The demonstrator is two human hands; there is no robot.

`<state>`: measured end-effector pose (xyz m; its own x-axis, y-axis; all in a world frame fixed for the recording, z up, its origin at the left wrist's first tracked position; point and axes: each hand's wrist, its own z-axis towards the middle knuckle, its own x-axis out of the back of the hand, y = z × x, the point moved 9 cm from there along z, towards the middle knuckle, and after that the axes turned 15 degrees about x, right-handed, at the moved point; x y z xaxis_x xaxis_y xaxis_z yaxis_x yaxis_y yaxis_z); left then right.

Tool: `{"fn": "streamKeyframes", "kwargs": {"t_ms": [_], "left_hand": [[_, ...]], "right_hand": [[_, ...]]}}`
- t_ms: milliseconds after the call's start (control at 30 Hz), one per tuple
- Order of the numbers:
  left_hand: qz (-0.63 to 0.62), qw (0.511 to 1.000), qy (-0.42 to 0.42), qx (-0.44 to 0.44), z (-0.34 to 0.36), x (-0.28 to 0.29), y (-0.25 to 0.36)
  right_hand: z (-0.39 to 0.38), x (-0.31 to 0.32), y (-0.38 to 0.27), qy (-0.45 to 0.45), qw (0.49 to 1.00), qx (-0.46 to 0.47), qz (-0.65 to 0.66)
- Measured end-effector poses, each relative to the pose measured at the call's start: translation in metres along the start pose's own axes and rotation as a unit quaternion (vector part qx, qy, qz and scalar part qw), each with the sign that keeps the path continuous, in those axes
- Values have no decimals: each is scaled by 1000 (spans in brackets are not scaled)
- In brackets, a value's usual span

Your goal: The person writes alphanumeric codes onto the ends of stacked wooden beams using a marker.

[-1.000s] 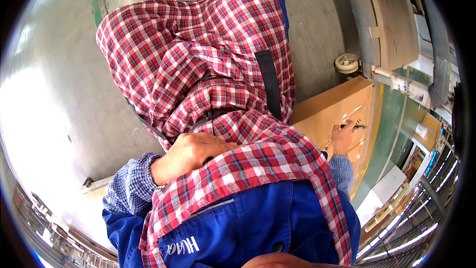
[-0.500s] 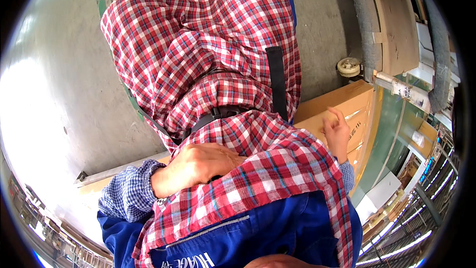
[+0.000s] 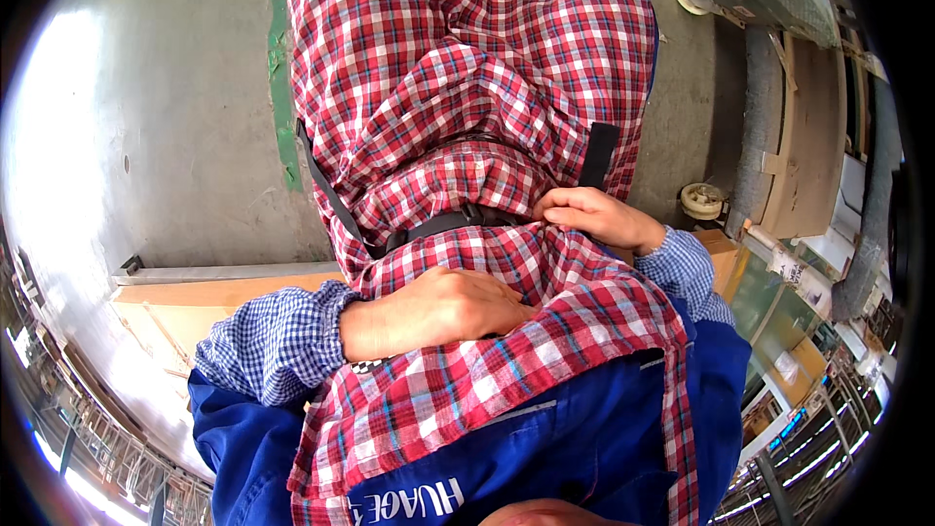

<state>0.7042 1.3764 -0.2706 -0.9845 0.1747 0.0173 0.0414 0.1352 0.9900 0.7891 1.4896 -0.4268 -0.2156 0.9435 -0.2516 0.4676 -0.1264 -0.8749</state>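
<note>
I wear a red and white checked apron (image 3: 390, 68) over a blue jacket (image 3: 575, 438). My left hand (image 3: 443, 310) lies across my belly with its back up. Its fingers slip beneath the folded upper part of the apron, so their tips are hidden. At the right side of my waist, my right hand (image 3: 604, 219) has its fingers closed together on the apron cloth, close to the end of a black belt. The belt's buckle (image 3: 477, 216) sits at the middle of my waist. A loose black strap (image 3: 599, 154) lies on the apron above my right hand.
Cardboard (image 3: 195, 312) on a metal-edged surface lies behind my left side. To the right stand a rack with a padded grey post (image 3: 760, 127), a white caster wheel (image 3: 703, 201) and a wrapped tube (image 3: 787, 263). A green line (image 3: 280, 78) runs along the grey floor (image 3: 195, 156).
My right hand has come in from the right, beside the cardboard box, to the apron at my waist. My left hand stays at the apron's upper fold. The view has shifted.
</note>
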Motion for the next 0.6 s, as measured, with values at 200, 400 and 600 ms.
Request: {"fn": "streamKeyframes", "kwargs": {"t_ms": [200, 400, 600], "left_hand": [[-3, 999, -24, 26, 8, 3, -9], [-115, 986, -43, 117, 9, 25, -34], [-4, 929, 97, 357, 9, 75, -120]], "right_hand": [[8, -10, -5, -40, 998, -36, -37], [7, -4, -3, 82, 996, -6, -28], [-7, 5, -1, 247, 962, 33, 109]]}}
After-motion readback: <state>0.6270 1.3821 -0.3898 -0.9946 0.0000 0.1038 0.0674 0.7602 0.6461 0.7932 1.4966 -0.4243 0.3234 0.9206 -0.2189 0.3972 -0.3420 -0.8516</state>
